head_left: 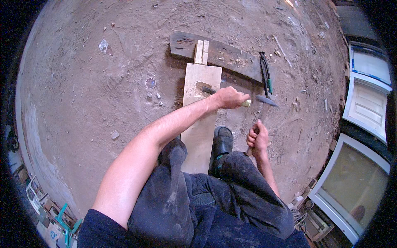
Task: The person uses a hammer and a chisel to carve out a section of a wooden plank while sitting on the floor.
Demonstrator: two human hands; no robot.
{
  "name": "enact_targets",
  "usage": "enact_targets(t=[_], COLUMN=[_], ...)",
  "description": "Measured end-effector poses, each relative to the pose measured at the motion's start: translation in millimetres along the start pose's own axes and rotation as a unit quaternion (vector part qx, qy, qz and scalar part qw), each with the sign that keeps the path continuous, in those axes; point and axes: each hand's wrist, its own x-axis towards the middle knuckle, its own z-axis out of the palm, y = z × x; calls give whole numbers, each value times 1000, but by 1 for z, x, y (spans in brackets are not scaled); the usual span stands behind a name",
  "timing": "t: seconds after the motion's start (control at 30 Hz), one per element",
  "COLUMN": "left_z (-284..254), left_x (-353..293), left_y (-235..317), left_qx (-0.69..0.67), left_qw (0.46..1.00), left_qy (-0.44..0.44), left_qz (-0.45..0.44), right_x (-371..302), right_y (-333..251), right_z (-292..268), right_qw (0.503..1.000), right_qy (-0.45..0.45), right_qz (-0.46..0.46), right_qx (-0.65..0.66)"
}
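Chisel (209, 90) part-hidden by left hand (230, 97)

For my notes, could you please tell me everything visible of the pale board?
The board looks like bare, pale wood, long, flat and straight-sided. It stretches away between the legs, its near end hidden. Near the squared far end is a rough, darker recess, with the blade tip of a chisel at it. The left forearm crosses above. Beyond, a narrower grooved piece lies over a dark plank; whether it belongs to the board is unclear.
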Motion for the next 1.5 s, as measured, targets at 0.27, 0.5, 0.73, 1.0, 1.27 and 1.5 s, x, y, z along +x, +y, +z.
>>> enact_targets(t=[0.27, 0.5, 0.73, 1.0, 1.27, 1.5], left_z=[4, -8, -5, -4, -7, -5], left_x=[2, 12, 4, 4, 2, -3], left_y=[-4, -12, -6, -5, -5, -6], left_qx=[-43, -62, 11, 12, 5, 10], left_qw=[998, 984, 989, 987, 987, 987], left_qy=[41, 90, 38, 74, 54, 72], left_qz=[-25, -139, -145, -144, -154, -140], right_x=[-7, -8, 4, 5, 6, -2], right_y=[14, -2, -1, -3, -2, -21], right_z=[5, -14, -4, -3, -2, -18], right_qw=[982, 998, 986, 991, 998, 999], right_qy=[74, -21, 86, 59, 23, 10], right_qz=[-127, 46, -100, -94, -28, 33], right_qx=[114, -37, 97, 71, 45, -43])
